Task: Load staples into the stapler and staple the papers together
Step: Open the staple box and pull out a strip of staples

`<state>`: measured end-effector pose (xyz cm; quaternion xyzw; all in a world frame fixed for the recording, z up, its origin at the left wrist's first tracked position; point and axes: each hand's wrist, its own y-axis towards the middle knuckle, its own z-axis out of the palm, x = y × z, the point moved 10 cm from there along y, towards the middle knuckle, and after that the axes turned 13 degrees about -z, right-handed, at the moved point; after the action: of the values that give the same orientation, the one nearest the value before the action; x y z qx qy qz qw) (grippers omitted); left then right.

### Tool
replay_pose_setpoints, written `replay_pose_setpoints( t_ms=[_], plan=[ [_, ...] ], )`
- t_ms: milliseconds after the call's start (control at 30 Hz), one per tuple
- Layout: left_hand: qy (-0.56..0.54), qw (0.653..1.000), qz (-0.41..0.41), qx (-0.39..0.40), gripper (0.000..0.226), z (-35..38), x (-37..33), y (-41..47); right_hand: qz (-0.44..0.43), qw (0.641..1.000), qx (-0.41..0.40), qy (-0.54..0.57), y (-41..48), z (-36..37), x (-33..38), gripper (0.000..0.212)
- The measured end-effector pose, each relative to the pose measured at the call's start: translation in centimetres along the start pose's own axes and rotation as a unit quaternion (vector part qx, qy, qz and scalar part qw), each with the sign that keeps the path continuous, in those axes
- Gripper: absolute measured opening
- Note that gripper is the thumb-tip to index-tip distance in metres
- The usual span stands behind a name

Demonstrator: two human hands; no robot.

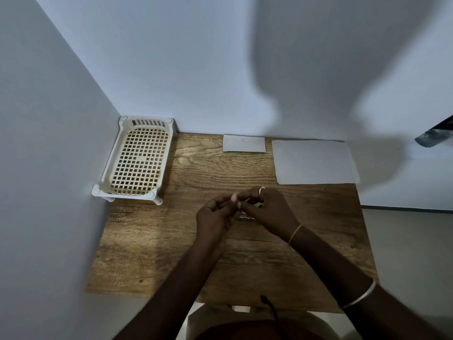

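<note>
My two hands meet above the middle of the wooden table [171, 241]. My right hand [269, 209], with a ring on one finger, is curled over a small silvery stapler [246, 216], and only a sliver of metal shows under the fingers. My left hand [215, 217] pinches its fingertips against the right hand's fingers, on what looks like a thin pale strip of staples [241, 205] that is mostly hidden. A large white sheet of paper [315, 161] lies flat at the back right. A smaller white paper [244, 143] lies to its left by the wall.
A white plastic lattice basket [137, 160] stands in the back left corner against the walls. The walls close the table on the left and at the back. The table's right edge drops to the floor [411, 253]. A dark object [436, 136] juts in at the far right.
</note>
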<state>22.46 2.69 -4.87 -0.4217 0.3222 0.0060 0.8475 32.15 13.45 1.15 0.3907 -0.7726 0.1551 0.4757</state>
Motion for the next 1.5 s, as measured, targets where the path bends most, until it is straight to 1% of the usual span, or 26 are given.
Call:
replay_pose_setpoints(
  t_ms=[67,233,367,533,700,900,1000,1133,1233,1333,1500],
  plan=[
    [0.008,1.0,0.011,-0.009,0.028,0.0,-0.3,0.2,0.009,1.0,0.007,0.001,0.7,-0.2,-0.2,0.016],
    [-0.002,0.999,0.003,-0.032,0.024,0.0,-0.3,0.4,0.031,0.999,0.039,-0.016,1.9,-0.1,-0.9,0.018],
    [0.013,0.999,0.01,-0.036,0.018,0.1,-0.6,0.6,0.034,0.998,0.043,-0.009,2.1,-0.2,-0.9,0.018],
    [0.065,0.996,0.041,-0.043,0.022,-0.7,-1.0,0.4,0.041,0.997,0.06,-0.007,1.9,0.6,-1.9,0.021],
    [0.08,0.994,0.052,-0.043,0.027,-1.5,-0.9,0.6,0.039,0.997,0.065,-0.009,1.9,1.6,-2.3,0.018],
    [0.066,0.997,0.033,-0.038,0.024,-1.9,-0.3,1.0,0.025,0.993,0.077,-0.088,2.1,1.9,-2.2,0.019],
    [0.073,0.995,0.035,-0.063,0.019,-3.1,-0.3,1.3,0.009,0.984,0.091,-0.152,1.9,2.3,-2.0,0.022],
    [0.052,0.993,0.046,-0.099,0.014,-4.9,-0.6,1.5,-0.014,0.953,0.136,-0.269,1.0,3.4,-2.8,0.02],
    [0.042,0.991,0.056,-0.111,0.013,-5.8,-0.7,1.5,-0.033,0.93,0.149,-0.333,0.2,4.2,-3.6,0.019],
    [0.048,0.99,0.058,-0.119,0.012,-6.4,-0.8,1.3,-0.033,0.92,0.144,-0.362,-0.3,4.7,-4.4,0.017],
    [0.071,0.987,0.068,-0.124,0.015,-6.8,-0.9,0.9,-0.018,0.925,0.14,-0.352,-1.0,5.2,-5.2,0.015]
  ],
)
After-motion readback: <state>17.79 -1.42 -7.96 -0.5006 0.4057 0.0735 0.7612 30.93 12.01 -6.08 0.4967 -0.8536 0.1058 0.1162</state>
